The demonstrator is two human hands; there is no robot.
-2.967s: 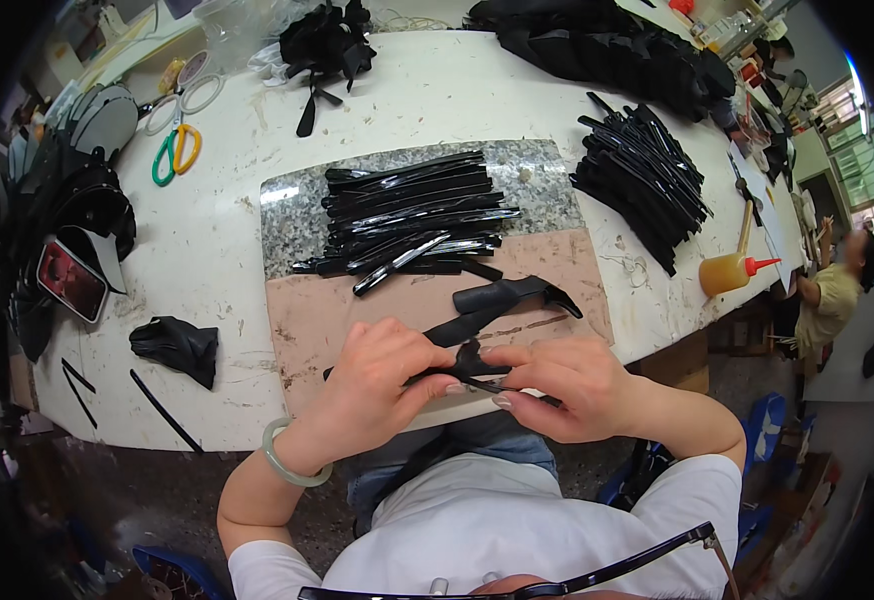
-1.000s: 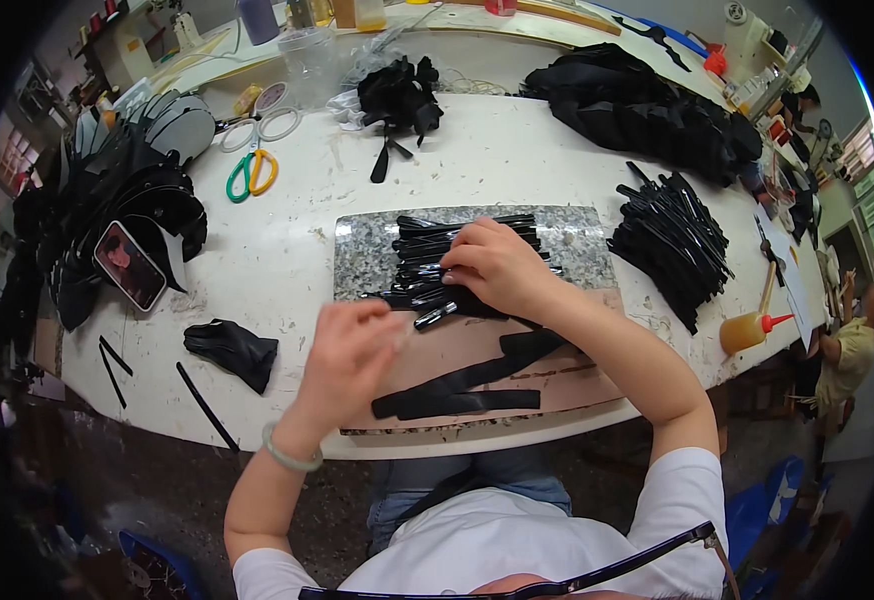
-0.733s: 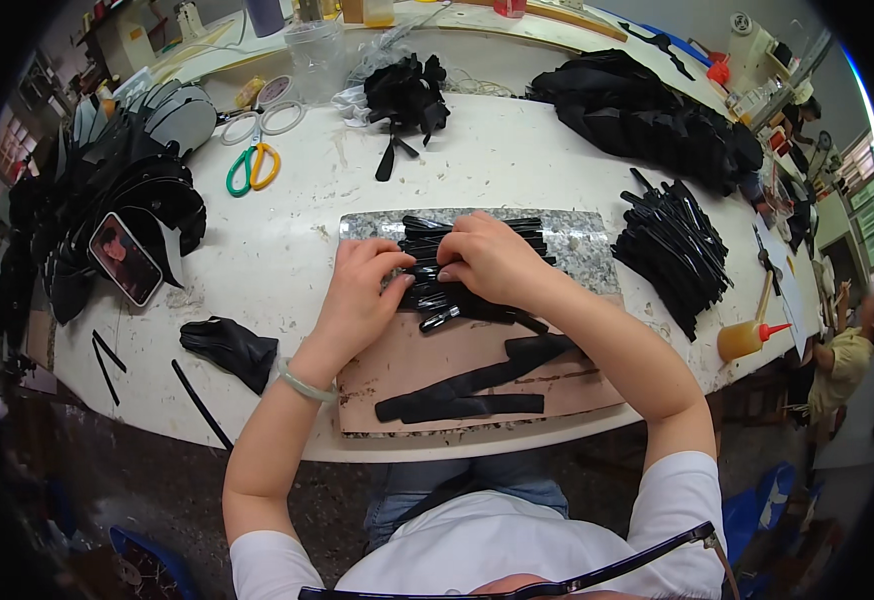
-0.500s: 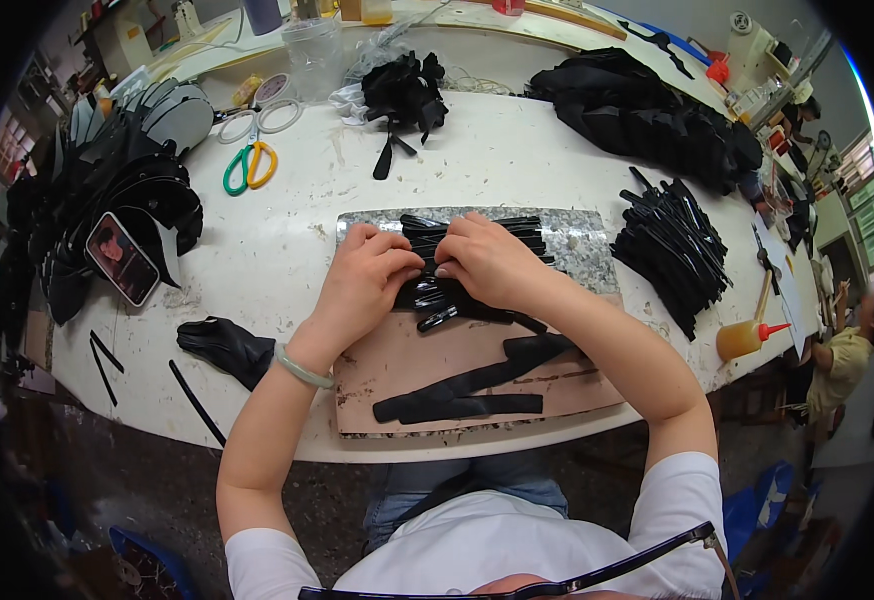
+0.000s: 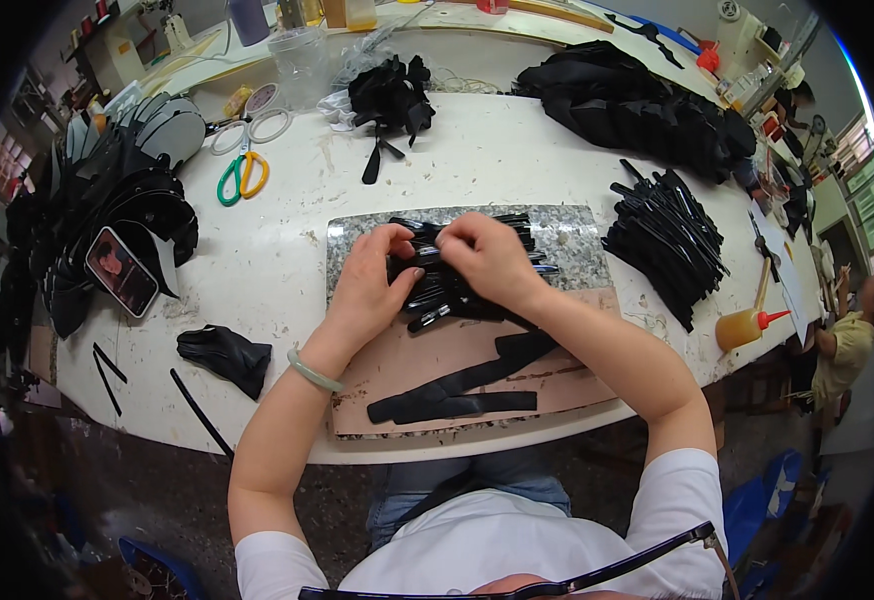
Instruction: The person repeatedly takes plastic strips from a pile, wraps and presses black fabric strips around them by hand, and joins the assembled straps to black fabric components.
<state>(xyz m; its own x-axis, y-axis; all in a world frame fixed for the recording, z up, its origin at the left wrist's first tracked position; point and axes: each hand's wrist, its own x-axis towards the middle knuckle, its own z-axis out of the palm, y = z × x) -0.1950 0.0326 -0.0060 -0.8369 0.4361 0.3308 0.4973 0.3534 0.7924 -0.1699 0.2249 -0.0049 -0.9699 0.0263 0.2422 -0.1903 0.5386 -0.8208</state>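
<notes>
Glossy black strips (image 5: 441, 296) lie in a bunch on a speckled stone slab (image 5: 569, 232), partly covered by my hands. My left hand (image 5: 369, 272) is at the bunch's left end, its thumb and fingers apart around the strips. Over the middle, the fingers of my right hand (image 5: 489, 262) are curled into a pinch on a strip, its held part mostly hidden. Closer to me, flat matte black pieces (image 5: 457, 396) rest on a tan board (image 5: 567, 390) that lies against the slab.
A strip pile (image 5: 665, 240) and a glue bottle (image 5: 742, 330) stand to the right. Scissors (image 5: 244, 178), a phone (image 5: 123, 272) and black shaped parts (image 5: 142, 205) are at left. Dark material (image 5: 637, 110) is heaped at the back. A person (image 5: 845, 345) is at far right.
My left thumb and fingers have spread apart, and that hand has turned slightly. My right hand stays curled over the strips, some of which have shifted. The whole view has moved a little.
</notes>
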